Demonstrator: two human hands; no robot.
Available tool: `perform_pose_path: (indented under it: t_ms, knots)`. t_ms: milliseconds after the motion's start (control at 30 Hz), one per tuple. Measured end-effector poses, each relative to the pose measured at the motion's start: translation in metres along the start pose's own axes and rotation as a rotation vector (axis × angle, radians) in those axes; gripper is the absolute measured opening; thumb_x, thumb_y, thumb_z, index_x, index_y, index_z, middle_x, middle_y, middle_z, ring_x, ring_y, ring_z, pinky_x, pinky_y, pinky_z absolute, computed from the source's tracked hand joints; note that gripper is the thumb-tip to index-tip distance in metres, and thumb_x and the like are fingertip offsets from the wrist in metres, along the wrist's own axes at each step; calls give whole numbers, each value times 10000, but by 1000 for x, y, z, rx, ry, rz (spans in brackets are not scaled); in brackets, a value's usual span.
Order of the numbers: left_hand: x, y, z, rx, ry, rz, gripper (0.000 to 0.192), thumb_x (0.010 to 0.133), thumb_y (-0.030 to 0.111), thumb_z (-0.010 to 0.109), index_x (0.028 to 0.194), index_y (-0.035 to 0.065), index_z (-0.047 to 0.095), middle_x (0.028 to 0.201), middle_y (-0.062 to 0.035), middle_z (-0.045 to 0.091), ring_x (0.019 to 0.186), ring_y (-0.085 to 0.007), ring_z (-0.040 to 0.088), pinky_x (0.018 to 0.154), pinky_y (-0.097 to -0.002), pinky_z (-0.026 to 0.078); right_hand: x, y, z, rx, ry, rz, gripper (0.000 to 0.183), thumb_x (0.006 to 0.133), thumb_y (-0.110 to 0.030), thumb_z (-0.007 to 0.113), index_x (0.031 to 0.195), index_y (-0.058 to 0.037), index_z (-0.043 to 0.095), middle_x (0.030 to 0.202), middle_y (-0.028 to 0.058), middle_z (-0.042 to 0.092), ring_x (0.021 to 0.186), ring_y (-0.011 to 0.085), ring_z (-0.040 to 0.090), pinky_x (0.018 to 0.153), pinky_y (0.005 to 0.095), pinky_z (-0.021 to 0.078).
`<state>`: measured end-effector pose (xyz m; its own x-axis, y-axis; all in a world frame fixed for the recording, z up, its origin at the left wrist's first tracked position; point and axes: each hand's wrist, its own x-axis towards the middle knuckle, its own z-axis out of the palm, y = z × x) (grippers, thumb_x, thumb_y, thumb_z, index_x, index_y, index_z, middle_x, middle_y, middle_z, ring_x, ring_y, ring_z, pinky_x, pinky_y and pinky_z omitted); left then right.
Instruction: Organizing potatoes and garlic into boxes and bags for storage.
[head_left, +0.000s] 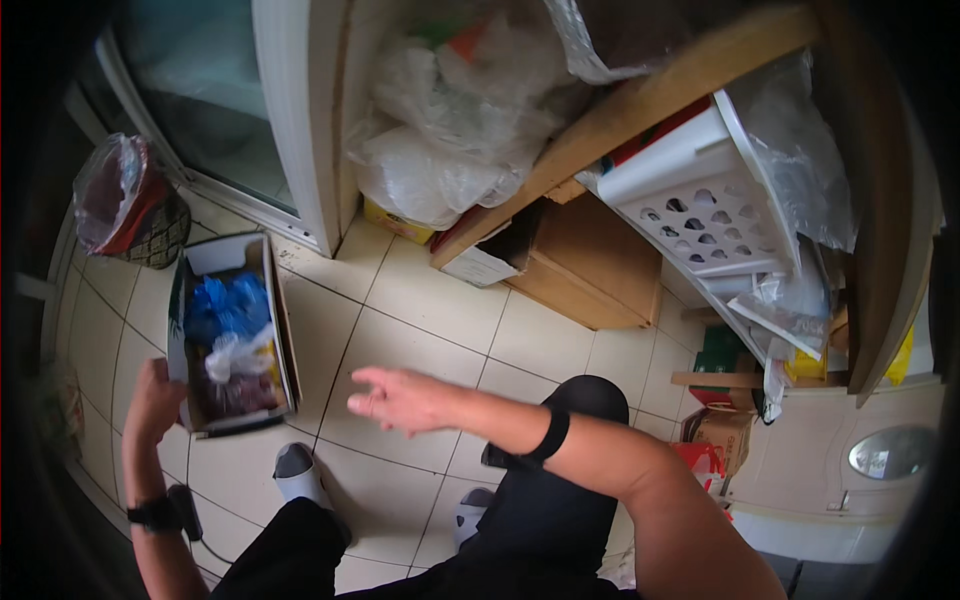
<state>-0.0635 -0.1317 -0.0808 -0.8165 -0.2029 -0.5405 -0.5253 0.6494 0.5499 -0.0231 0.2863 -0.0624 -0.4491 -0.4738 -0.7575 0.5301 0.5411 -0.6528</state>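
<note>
My left hand (156, 401) is curled at the near left corner of an open cardboard box (291, 352), its fingers closed on the side wall and partly hidden. Inside the box, a crumpled blue plastic bag (229, 304) fills the far half. Nearer to me in it are a white plastic bag (238, 354) and a clear bag with dark reddish contents (240, 396). Over the floor to the right of the box, my right hand (405, 401) hangs with its fingers apart and nothing in them; it is slightly blurred.
Cream tiles (405, 330) cover the floor. A lined waste bin (131, 202) stands behind the box, near a sliding glass door (202, 90). Clear plastic bags (457, 150) are heaped by a wooden rack (622, 120). It holds a white perforated basket (697, 202) above a brown carton (592, 259).
</note>
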Motion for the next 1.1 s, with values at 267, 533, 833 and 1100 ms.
perform_pose_path:
  t_ms: [267,533,833,1100]
  knots:
    - [-85,145,36,315,-478,495,154,794,107,647,806,-30,579,698,-254,584,672,-405,626,623,-483,470,-99,20,23,308,-14,10,868,996,-498,639,1602,-6,258,1311,181,639,1053,247,716,599,335,625]
    - [-136,286,127,204,-665,813,198,862,121,610,823,-71,588,764,-342,628,787,-542,640,727,-550,529,-213,109,15,400,772,-152,497,998,-184,670,1405,31,483,1132,94,675,976,159,667,760,324,565]
    - [-118,341,241,-425,-746,825,508,1042,397,622,1225,-76,654,940,-205,748,798,-265,717,754,-398,569,-246,159,-98,676,1312,-351,304,893,-17,577,1191,10,634,1010,51,689,867,124,640,775,282,528]
    - [-60,260,241,34,-942,413,369,1044,266,604,1136,-83,681,999,-179,768,816,-215,753,723,-323,613,-238,173,-227,511,1448,-303,435,872,-66,658,1299,14,632,1190,105,671,1091,222,636,981,372,505]
